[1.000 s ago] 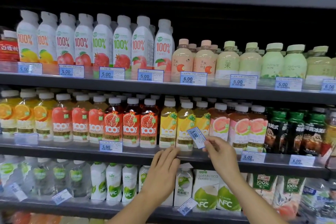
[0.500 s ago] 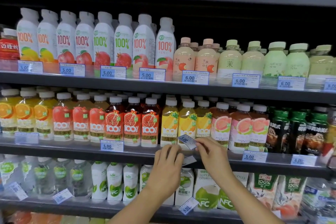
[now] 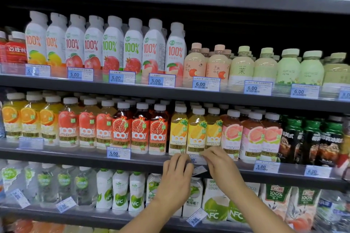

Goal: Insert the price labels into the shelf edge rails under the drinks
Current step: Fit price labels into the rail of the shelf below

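Observation:
A white and blue price label (image 3: 195,160) lies against the clear edge rail (image 3: 151,159) of the middle shelf, under the yellow pineapple juice bottles (image 3: 196,130). My right hand (image 3: 220,166) pinches its right end at the top. My left hand (image 3: 177,173) has its fingertips on the left end. A second label (image 3: 199,170) pokes out tilted from under my left hand's thumb side, held there. Most of the first label is hidden by my fingers.
The same rail carries a 5.00 label (image 3: 118,153) to the left and another 5.00 label (image 3: 266,166) to the right. The upper shelf's rail (image 3: 189,89) holds several labels. On the bottom shelf, loose tilted labels (image 3: 196,217) hang by coconut drinks.
My right hand brought the label down from in front of the pineapple bottles to the rail. My left hand slid up, and its fingertips now meet the label's left end.

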A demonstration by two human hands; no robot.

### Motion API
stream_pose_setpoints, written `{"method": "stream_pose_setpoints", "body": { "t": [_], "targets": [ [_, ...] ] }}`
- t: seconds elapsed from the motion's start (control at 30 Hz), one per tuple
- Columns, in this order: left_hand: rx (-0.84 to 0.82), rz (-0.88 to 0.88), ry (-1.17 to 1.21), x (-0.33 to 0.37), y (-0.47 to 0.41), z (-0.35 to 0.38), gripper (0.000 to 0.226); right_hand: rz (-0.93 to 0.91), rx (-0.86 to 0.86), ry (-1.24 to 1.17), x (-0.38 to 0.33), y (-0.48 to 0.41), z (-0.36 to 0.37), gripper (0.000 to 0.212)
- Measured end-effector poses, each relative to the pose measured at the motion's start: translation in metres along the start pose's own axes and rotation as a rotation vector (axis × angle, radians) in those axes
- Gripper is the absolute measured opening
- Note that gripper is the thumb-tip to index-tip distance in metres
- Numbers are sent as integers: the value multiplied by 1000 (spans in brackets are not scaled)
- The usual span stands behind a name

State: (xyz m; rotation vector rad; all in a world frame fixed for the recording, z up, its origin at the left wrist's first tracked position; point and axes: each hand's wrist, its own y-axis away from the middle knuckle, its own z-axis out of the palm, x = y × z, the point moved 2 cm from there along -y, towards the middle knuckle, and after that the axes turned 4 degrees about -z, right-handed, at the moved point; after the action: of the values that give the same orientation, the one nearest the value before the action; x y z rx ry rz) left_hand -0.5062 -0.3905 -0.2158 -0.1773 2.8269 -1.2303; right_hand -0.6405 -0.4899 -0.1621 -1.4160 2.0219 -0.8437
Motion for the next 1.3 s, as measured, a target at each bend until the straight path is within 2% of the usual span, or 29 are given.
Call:
{"method": "stream_pose_setpoints", "body": {
  "t": [0.3, 0.57, 0.67, 0.8, 0.97, 1.1, 1.2, 1.3],
  "targets": [
    [47, 5, -11, 0, 0, 4, 27, 18, -15, 75, 2, 5, 0, 46],
    [57, -50, 46, 3, -2, 5, 21, -22, -46, 55, 3, 2, -7, 35],
    [80, -51, 84, -1, -4, 1, 20, -29, -12, -72, -4, 0, -13, 30],
    [105, -154, 90, -16, -3, -15, 28, -137, -95, -185, -20, -11, -9, 33],
    [122, -162, 46, -42, 7, -38, 5, -221, -150, -215, -39, -29, 20, 28],
    [153, -161, 42, -70, 16, -52, 23, -205, -133, -277, -62, -42, 39, 26],
    [199, -208, 37, -105, 28, -57, 21, -193, -122, -295, -82, -55, 47, 20],
    [223, -332, 22, -152, 41, -55, 24, -10, -84, -411, -99, -69, 55, 24]
  ]
}}
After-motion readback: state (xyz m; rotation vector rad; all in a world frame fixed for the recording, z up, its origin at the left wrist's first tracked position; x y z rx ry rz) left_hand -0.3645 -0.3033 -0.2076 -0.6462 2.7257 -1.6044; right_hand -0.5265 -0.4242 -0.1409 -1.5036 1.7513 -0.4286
